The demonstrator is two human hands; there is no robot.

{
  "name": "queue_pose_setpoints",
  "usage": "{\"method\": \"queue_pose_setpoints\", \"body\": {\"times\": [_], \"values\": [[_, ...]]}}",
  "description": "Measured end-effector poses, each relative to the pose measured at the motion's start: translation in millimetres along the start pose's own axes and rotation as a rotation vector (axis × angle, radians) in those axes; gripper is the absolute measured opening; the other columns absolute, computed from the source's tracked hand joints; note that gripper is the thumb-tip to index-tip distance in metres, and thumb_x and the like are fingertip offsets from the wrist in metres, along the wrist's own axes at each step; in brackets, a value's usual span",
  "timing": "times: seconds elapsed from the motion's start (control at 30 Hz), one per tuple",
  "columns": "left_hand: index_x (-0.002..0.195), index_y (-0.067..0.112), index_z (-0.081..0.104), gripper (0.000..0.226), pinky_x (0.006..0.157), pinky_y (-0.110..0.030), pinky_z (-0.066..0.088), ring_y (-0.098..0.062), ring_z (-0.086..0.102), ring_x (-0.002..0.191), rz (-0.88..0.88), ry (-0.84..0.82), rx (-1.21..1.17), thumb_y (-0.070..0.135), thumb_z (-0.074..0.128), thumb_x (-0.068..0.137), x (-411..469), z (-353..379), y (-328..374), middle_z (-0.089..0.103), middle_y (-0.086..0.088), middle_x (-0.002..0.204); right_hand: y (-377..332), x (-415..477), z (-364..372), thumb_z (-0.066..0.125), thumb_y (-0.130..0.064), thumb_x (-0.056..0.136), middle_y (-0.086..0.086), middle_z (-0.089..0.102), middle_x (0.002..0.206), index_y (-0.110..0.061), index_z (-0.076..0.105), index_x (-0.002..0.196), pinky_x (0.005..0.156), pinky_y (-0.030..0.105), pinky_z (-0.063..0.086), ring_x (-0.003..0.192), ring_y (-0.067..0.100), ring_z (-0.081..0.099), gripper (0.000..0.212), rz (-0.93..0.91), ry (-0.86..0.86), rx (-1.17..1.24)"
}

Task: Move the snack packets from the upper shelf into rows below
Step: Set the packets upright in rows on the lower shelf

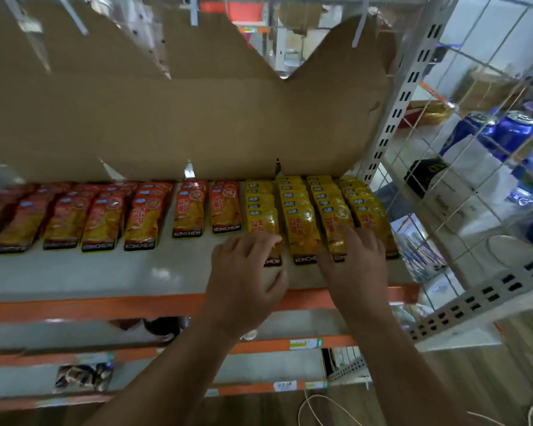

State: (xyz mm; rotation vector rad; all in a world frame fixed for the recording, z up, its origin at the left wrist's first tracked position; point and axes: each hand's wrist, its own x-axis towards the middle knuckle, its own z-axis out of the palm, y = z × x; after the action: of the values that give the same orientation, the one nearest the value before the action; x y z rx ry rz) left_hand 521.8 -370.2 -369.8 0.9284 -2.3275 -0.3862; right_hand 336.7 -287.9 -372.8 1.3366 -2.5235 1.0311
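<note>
Rows of snack packets lie flat on a grey shelf (105,272) with an orange front edge. Red-orange packets (142,216) fill the left and middle rows; yellow packets (300,216) fill several rows at the right. My left hand (243,272) lies palm down on the front packet of the leftmost yellow row, fingers fairly straight. My right hand (356,256) presses flat on the front packets of the two rightmost yellow rows. Neither hand grips a packet. The front ends of those rows are hidden under my hands.
A torn brown cardboard sheet (182,118) backs the shelf. A white slotted upright (403,96) and wire mesh (474,149) close the right side, with blue cans (511,130) behind. Lower orange-edged shelves (136,352) sit beneath.
</note>
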Motion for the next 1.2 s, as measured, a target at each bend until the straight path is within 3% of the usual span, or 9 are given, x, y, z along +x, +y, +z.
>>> {"method": "queue_pose_setpoints", "body": {"times": [0.17, 0.27, 0.43, 0.67, 0.93, 1.07, 1.2], "values": [[0.135, 0.023, 0.061, 0.056, 0.103, -0.037, 0.033, -0.022, 0.051, 0.128, -0.062, 0.078, 0.080, 0.051, 0.056, 0.086, -21, -79, -29, 0.062, 0.002, 0.133, -83, -23, 0, 0.064, -0.043, 0.090, 0.012, 0.059, 0.125, -0.010, 0.059, 0.135, 0.100, 0.047, 0.043, 0.118, 0.031, 0.050, 0.056, -0.097, -0.081, 0.079], [0.133, 0.020, 0.063, 0.056, 0.101, -0.042, 0.042, -0.024, 0.055, 0.124, -0.044, 0.163, 0.151, 0.050, 0.057, 0.087, -34, -143, -44, 0.064, 0.000, 0.132, -146, -35, -11, 0.059, -0.047, 0.092, 0.008, 0.056, 0.131, -0.014, 0.055, 0.141, 0.107, 0.044, 0.039, 0.126, 0.027, 0.046, 0.060, -0.157, -0.099, 0.138], [0.132, 0.023, 0.063, 0.052, 0.100, -0.047, 0.046, -0.027, 0.056, 0.124, -0.069, 0.336, 0.248, 0.050, 0.059, 0.088, -66, -265, -65, 0.064, -0.001, 0.132, -271, -58, -36, 0.063, -0.040, 0.089, 0.006, 0.060, 0.117, -0.013, 0.060, 0.134, 0.097, 0.042, 0.046, 0.111, 0.028, 0.054, 0.053, -0.351, 0.017, 0.260], [0.138, 0.027, 0.059, 0.059, 0.109, -0.052, 0.042, -0.020, 0.051, 0.133, -0.080, 0.519, 0.392, 0.053, 0.055, 0.085, -129, -450, -85, 0.060, 0.005, 0.140, -448, -101, -77, 0.064, -0.041, 0.093, 0.000, 0.056, 0.130, -0.020, 0.056, 0.141, 0.104, 0.030, 0.038, 0.125, 0.020, 0.047, 0.053, -0.559, 0.072, 0.404], [0.144, 0.030, 0.054, 0.063, 0.109, -0.047, 0.036, -0.024, 0.050, 0.131, -0.197, 0.614, 0.621, 0.057, 0.048, 0.087, -187, -627, -107, 0.059, 0.001, 0.139, -603, -117, -114, 0.067, -0.033, 0.094, 0.001, 0.058, 0.130, -0.017, 0.061, 0.137, 0.096, 0.030, 0.037, 0.125, 0.025, 0.050, 0.046, -0.759, 0.083, 0.584], [0.142, 0.029, 0.055, 0.061, 0.111, -0.050, 0.039, -0.026, 0.052, 0.131, -0.236, 0.639, 0.649, 0.056, 0.052, 0.088, -188, -682, -129, 0.061, -0.001, 0.140, -659, -102, -110, 0.065, -0.039, 0.094, 0.007, 0.060, 0.129, -0.021, 0.060, 0.137, 0.103, 0.037, 0.042, 0.129, 0.029, 0.047, 0.047, -0.810, 0.035, 0.611], [0.142, 0.032, 0.053, 0.060, 0.107, -0.047, 0.044, -0.021, 0.054, 0.128, -0.299, 0.632, 0.649, 0.059, 0.049, 0.089, -176, -716, -168, 0.061, 0.002, 0.141, -706, -78, -95, 0.063, -0.044, 0.094, 0.011, 0.052, 0.146, -0.030, 0.058, 0.137, 0.114, 0.050, 0.040, 0.144, 0.029, 0.037, 0.046, -0.874, -0.031, 0.592]]}}
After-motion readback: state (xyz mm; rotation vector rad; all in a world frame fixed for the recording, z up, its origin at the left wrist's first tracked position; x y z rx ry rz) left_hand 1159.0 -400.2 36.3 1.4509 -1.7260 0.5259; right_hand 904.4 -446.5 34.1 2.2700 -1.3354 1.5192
